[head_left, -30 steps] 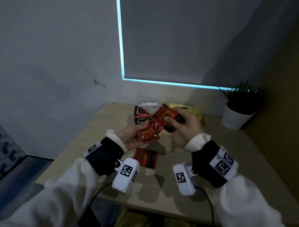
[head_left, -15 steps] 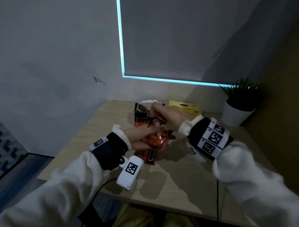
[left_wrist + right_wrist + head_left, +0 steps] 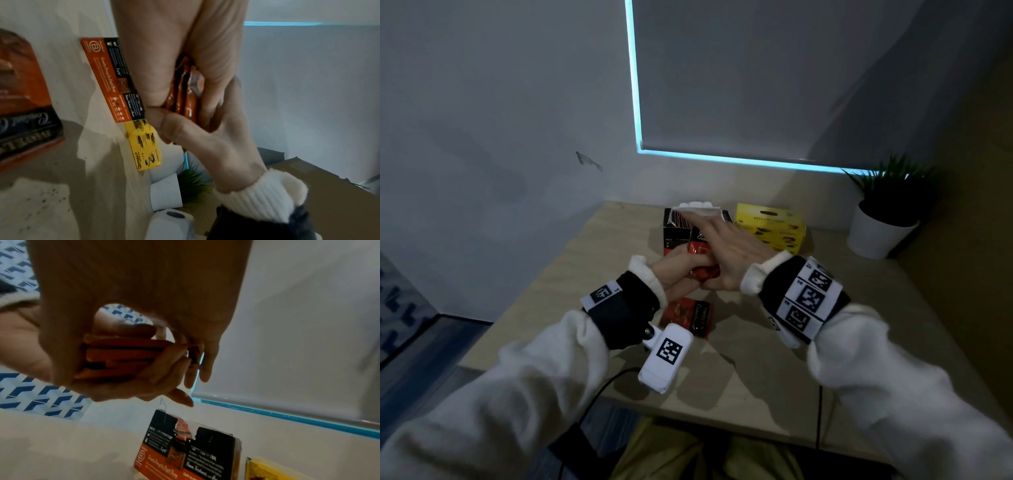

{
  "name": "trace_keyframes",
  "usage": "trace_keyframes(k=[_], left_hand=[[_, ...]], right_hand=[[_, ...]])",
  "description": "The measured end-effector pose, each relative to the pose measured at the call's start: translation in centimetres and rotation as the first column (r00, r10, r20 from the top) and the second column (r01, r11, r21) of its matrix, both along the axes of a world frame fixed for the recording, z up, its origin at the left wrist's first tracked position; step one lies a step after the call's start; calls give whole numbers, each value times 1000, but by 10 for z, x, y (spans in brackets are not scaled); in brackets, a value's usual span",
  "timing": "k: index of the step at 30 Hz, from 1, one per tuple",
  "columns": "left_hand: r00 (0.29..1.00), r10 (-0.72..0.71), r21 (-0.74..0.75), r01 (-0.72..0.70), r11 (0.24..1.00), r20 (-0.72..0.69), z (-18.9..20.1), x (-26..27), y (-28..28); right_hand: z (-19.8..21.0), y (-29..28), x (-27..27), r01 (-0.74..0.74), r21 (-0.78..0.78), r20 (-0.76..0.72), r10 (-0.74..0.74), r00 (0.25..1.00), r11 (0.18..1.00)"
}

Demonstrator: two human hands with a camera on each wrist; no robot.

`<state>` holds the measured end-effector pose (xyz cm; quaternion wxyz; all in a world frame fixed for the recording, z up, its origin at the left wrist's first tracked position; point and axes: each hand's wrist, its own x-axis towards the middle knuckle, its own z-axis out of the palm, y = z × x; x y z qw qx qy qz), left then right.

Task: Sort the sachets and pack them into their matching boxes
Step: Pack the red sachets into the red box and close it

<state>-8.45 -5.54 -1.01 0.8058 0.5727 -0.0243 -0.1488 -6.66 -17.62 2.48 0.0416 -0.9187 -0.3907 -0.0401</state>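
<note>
Several red sachets [image 3: 183, 95] stacked edge to edge, squared for boxing; left hand [image 3: 681, 270] fingers curled round them, right hand [image 3: 729, 253] flat on top, fingers straight; red box [image 3: 678, 229] just behind, yellow box [image 3: 770, 224] beside; one sachet [image 3: 688, 315] on table [image 3: 756, 377].

Your left hand [image 3: 681, 270] palm up, fingers curled round a stack of red sachets [image 3: 703, 270], your right hand [image 3: 726, 250] laid flat over it (palm down, fingers straight), both forearms angled inward, wrists nearly meeting.
</note>
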Motion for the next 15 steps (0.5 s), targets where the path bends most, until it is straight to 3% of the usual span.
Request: trace_keyframes(k=[6,10,15], left_hand=[[986,-41,3,42,999,-164,0,2,7],[998,8,9,-7,1000,-58,1,1,5],[1000,8,124,-10,992,18,-7,-5,4]], right_hand=[[-10,6,-4,-19,41,-9,20,1000,999],[-10,2,-4,6,48,7,-6,1000,999],[-12,0,-6,67,8,-31,-67,997,998]])
